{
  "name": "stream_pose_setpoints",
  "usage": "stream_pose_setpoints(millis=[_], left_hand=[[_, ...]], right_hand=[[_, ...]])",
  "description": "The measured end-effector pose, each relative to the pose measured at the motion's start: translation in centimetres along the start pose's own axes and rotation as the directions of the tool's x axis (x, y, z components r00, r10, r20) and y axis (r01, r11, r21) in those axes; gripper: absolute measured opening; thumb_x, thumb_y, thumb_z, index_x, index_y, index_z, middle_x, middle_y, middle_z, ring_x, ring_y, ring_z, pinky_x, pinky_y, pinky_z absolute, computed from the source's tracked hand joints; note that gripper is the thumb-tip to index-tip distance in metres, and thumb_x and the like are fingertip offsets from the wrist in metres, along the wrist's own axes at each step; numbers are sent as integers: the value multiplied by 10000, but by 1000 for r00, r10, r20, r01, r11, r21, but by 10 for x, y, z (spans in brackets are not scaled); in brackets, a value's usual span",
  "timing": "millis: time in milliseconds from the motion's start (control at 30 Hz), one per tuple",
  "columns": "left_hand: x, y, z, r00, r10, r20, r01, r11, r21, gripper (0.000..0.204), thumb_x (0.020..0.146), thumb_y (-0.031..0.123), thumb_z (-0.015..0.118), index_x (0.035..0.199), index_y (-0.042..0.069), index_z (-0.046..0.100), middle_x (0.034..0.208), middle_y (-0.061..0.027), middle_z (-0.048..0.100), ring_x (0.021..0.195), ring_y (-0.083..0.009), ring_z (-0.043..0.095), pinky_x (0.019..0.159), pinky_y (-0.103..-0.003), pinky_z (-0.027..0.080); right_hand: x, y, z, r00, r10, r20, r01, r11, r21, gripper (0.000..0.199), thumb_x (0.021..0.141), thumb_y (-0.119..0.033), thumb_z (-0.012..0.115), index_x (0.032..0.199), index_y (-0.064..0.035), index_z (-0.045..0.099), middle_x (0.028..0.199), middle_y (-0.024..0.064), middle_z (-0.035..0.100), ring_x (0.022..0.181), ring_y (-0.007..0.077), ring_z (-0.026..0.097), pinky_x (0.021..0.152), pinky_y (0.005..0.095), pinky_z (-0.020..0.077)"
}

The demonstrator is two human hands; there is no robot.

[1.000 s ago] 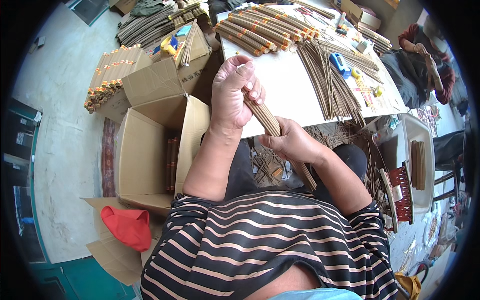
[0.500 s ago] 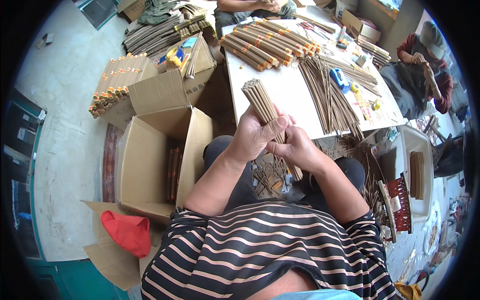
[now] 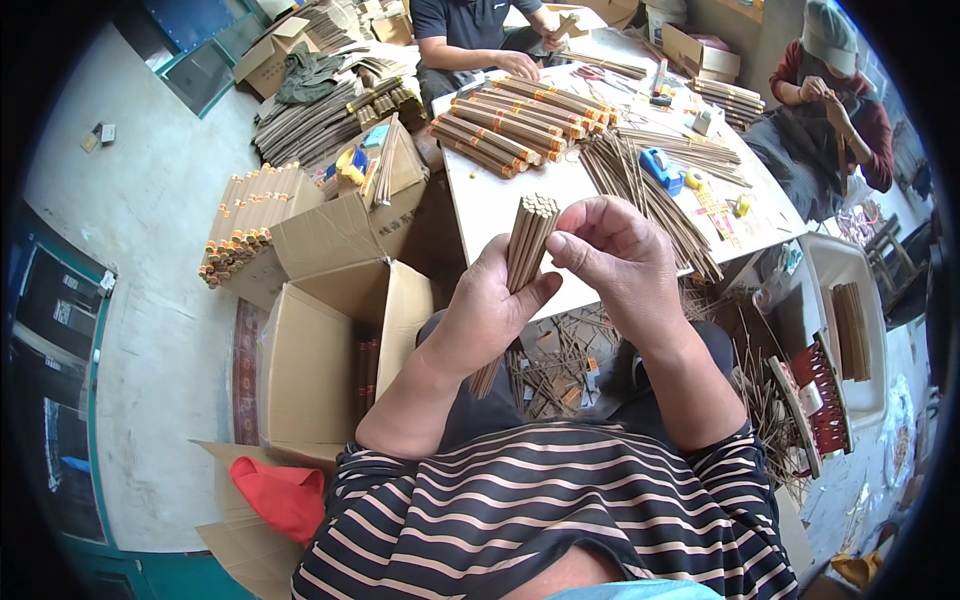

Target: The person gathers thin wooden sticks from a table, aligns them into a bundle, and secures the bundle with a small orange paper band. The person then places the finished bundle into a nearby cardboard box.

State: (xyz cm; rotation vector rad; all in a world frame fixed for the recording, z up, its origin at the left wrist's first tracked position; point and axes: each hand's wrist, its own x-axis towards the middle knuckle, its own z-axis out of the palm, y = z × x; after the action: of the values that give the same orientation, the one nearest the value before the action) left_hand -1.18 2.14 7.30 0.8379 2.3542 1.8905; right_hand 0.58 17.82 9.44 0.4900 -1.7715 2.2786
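Observation:
My left hand is closed round a bundle of thin brown sticks, like incense sticks. The bundle stands nearly upright with its top ends facing up, and its lower part shows below the hand, leaning to the left. My right hand is beside the top of the bundle, its thumb and forefinger pinched together close to the outer sticks. What those fingertips hold, if anything, is hidden. Beyond my hands, loose brown sticks lie on the white table, along with finished bundles wrapped in red and yellow bands.
An open cardboard box stands at my left, with banded bundles stacked behind it. A blue tape dispenser is on the table. Broken sticks litter the floor below. Two people work across the table; a white tub stands at right.
The bundle has swung from leaning left at its top to leaning slightly right. My right hand has let go of its lower part and moved up beside its top end. The view has shifted.

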Motion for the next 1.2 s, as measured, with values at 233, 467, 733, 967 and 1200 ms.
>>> stream_pose_setpoints(millis=[233, 467, 733, 967, 1200], left_hand=[[-2, 6, 11, 996, -76, 40, 75, 996, 38, 324, 848, 151, 636, 1089, 4, 476, 821, -24, 530, 713, -97, 518, 651, -243, 453], [1, 10, 19, 977, -141, 157, 158, 983, -97, 314, 882, 218, 602, 1077, 8, 475, 801, -21, 525, 672, -70, 489, 597, -214, 431], [1, 16, 15, 888, -310, 340, 395, 893, -217, 481, 907, 494, 454, 1001, 21, 456, 698, -10, 486, 539, -56, 464, 479, -185, 396], [2, 6, 17, 857, -371, 358, 471, 845, -253, 454, 927, 466, 429, 1008, 22, 468, 678, -38, 501, 514, -73, 471, 445, -185, 388], [5, 4, 19, 841, -382, 382, 494, 831, -256, 470, 913, 489, 444, 985, 25, 468, 669, -20, 491, 514, -67, 465, 458, -187, 402]], right_hand=[[-10, 1, -11, 998, 13, -56, -14, 1000, -15, 112, 832, -50, 638, 893, 25, 581, 759, 13, 596, 678, 48, 548, 595, 188, 456], [-17, 3, -22, 996, 30, -89, -24, 998, 63, 125, 824, -35, 638, 909, 28, 571, 779, 23, 594, 691, 52, 547, 619, 188, 459], [-19, 12, -33, 997, -15, -71, 20, 998, 62, 176, 826, -13, 621, 992, -19, 561, 815, -7, 542, 748, 46, 536, 689, 185, 466], [-19, 19, -41, 998, 18, -57, -17, 1000, 23, 199, 831, -18, 625, 1023, -20, 572, 855, 2, 582, 785, 51, 550, 715, 192, 471], [-16, 19, -47, 997, 38, -61, -34, 997, 66, 136, 823, -45, 646, 934, -14, 574, 836, 4, 587, 767, 56, 552, 691, 191, 465]])
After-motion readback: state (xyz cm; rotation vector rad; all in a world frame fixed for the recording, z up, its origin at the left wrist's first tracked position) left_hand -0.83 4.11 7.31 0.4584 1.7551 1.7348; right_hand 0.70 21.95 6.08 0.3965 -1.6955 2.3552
